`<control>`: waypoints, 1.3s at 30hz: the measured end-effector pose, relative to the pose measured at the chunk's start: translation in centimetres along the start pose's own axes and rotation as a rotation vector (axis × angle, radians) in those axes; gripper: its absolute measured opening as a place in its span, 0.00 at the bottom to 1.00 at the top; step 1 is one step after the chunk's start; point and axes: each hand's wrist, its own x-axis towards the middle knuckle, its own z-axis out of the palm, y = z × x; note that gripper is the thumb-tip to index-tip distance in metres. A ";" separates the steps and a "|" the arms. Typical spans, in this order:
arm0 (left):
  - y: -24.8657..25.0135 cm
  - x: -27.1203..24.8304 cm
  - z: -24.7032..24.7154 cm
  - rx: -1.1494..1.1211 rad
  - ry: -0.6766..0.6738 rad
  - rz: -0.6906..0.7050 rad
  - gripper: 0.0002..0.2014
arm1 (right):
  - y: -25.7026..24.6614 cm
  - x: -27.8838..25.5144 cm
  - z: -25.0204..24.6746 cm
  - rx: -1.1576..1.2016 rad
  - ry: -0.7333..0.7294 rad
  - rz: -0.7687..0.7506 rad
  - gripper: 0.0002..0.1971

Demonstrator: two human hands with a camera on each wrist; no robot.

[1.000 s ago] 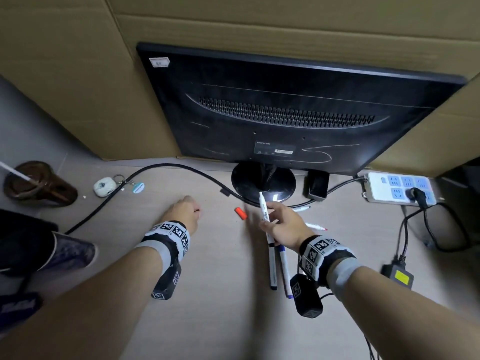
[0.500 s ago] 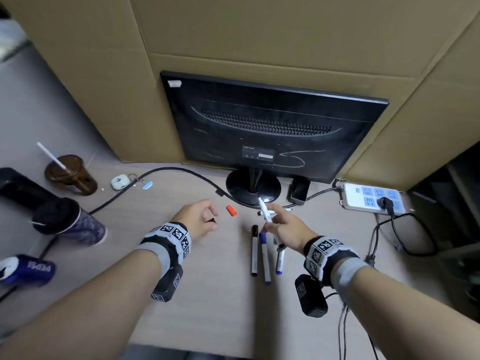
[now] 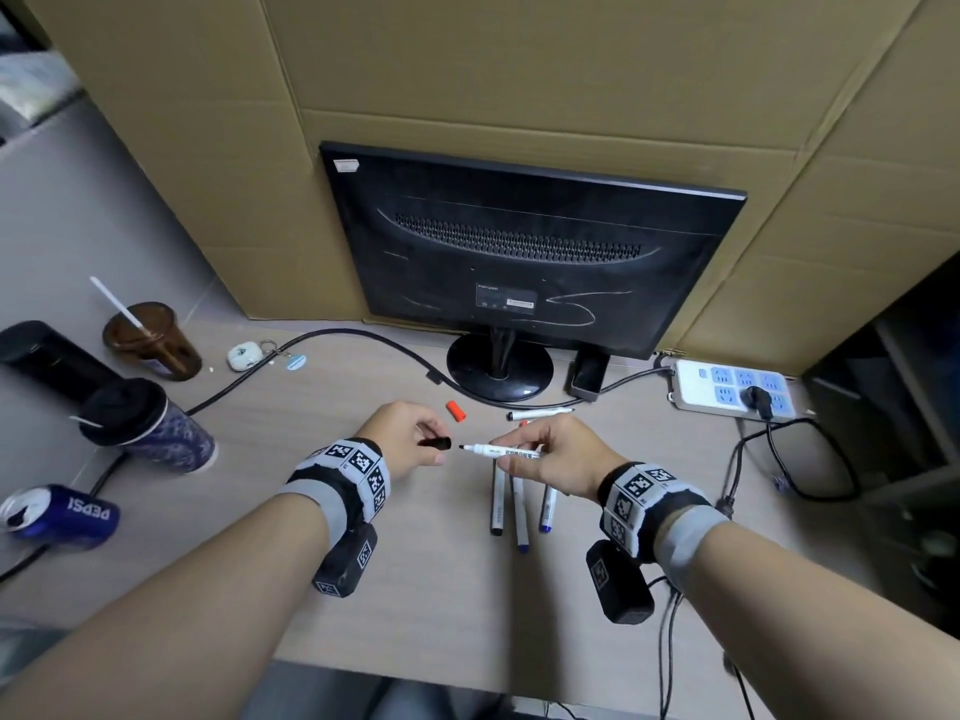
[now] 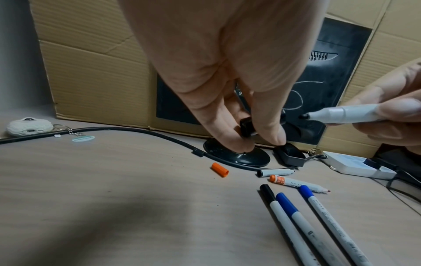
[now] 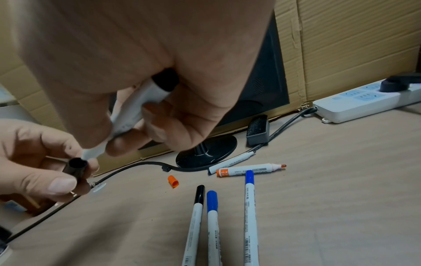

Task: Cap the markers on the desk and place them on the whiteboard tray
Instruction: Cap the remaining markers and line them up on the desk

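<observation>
My left hand pinches a black cap with its open end facing right. My right hand grips an uncapped black marker, tip pointing left, a small gap from the cap. Three capped markers, one black and two blue, lie side by side on the desk under my right hand. Behind them lie an uncapped orange marker, an uncapped black marker and a loose orange cap.
A monitor on a round stand stands at the back against cardboard. An eraser and a power strip lie to its right. A black cable, cups and a Pepsi can occupy the left side.
My left hand has lifted the black cap off the desk. My right hand has turned its marker from upright to level, tip toward the cap. Both hands have come together.
</observation>
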 end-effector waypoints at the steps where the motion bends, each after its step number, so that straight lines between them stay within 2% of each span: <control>1: 0.1 -0.1 0.0 0.002 0.000 0.008 0.13 | 0.0 -0.1 -0.1 -0.003 -0.002 -0.007 0.11; 12: 1.8 -0.6 0.0 0.019 -0.037 0.056 0.12 | -0.1 0.1 0.1 0.016 -0.028 -0.057 0.13; 18: 2.7 -0.9 0.1 -0.027 -0.113 0.057 0.16 | 0.2 0.4 0.2 0.004 -0.031 -0.031 0.09; 22: 3.4 -0.9 0.2 -0.003 -0.093 0.074 0.11 | 0.3 0.2 -0.1 -0.005 -0.051 -0.021 0.04; 25: 3.8 -0.8 0.1 0.000 -0.086 0.084 0.10 | 0.0 0.1 -0.3 -0.022 -0.048 -0.042 0.07; 35: 4.5 -0.5 0.3 0.022 -0.091 0.069 0.08 | -0.3 0.3 -0.2 0.032 -0.017 0.000 0.09; 39: 4.8 0.0 0.1 0.016 -0.098 0.091 0.09 | 0.1 0.4 -0.1 0.123 -0.002 0.033 0.06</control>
